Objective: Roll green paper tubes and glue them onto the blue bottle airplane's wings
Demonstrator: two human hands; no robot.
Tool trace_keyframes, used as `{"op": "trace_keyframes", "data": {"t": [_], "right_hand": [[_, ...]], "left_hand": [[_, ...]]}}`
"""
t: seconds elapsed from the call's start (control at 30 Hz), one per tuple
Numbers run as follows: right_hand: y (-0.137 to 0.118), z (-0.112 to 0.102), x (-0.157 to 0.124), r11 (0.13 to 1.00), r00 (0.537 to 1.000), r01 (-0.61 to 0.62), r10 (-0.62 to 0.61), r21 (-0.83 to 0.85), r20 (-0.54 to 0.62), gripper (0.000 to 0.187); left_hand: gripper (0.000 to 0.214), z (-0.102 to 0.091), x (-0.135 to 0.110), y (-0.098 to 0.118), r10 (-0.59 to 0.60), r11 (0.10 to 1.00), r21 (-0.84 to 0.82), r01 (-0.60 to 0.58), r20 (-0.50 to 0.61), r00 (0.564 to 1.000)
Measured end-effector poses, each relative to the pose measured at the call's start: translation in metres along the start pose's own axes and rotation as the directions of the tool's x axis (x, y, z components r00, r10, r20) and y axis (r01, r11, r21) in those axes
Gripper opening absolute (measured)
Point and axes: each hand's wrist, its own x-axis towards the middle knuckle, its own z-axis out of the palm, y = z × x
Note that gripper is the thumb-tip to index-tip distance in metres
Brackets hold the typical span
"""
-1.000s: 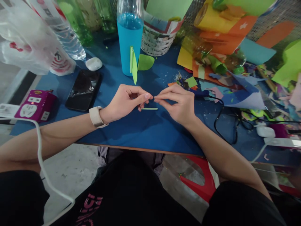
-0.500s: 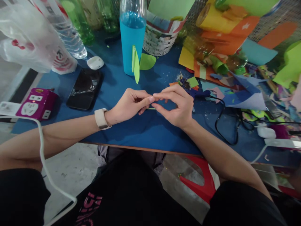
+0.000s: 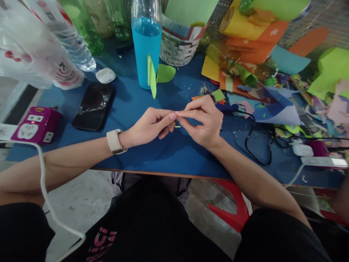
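Over the front middle of the blue table, my left hand (image 3: 152,125) and my right hand (image 3: 204,122) meet at the fingertips. Each has thumb and fingers pinched together, and whatever sits between them is too small to make out. Below the fingertips a thin pale-green strip (image 3: 177,126) shows against the table; whether it is held or lies there I cannot tell. Behind my hands stands a bottle wrapped in blue (image 3: 146,47), upright, with a folded light-green paper piece (image 3: 152,78) on its side and a green rounded paper piece (image 3: 166,73) beside it.
To the left are a black phone (image 3: 93,105), a white earbud case (image 3: 105,75), a purple power socket (image 3: 36,125) and a plastic bag (image 3: 27,47). A woven paper basket (image 3: 178,49) stands behind. Coloured paper scraps (image 3: 275,105) and a black cable (image 3: 247,142) crowd the right.
My right fingers have closed in on my left fingertips, with the index finger now straighter. Less of the pale-green strip shows. The whole view has shifted slightly.
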Motion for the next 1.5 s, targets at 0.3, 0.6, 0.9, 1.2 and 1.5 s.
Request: {"op": "trace_keyframes", "data": {"t": [0.3, 0.6, 0.9, 1.2, 1.5], "right_hand": [[0.004, 0.003, 0.001, 0.994, 0.992, -0.092, 0.086, 0.057, 0.087, 0.018], [0.007, -0.006, 0.006, 0.998, 0.998, 0.033, -0.035, 0.046, 0.044, 0.016], [0.078, -0.053, 0.017, 0.954, 0.997, -0.041, 0.020, -0.296, -0.074, 0.036], [0.105, -0.060, 0.013, 0.921, 0.987, -0.147, 0.158, -0.360, 0.001, 0.032], [0.018, -0.012, 0.011, 0.991, 0.773, 0.110, -0.134, 0.077, 0.619, 0.032]], "left_hand": [[0.060, 0.002, -0.002, -0.004, -0.154, 0.972, -0.176, 0.155, 0.020, 0.988], [0.052, 0.002, -0.003, -0.005, -0.129, 0.951, -0.278, 0.136, 0.042, 0.991], [0.073, -0.011, -0.008, 0.004, 0.355, 0.856, 0.419, -0.303, -0.050, 0.933], [0.086, -0.037, -0.003, 0.011, 0.460, 0.786, 0.591, -0.182, -0.360, 0.812], [0.056, -0.066, 0.017, -0.005, 0.371, 0.802, 0.597, -0.012, -0.482, 0.794]]}}
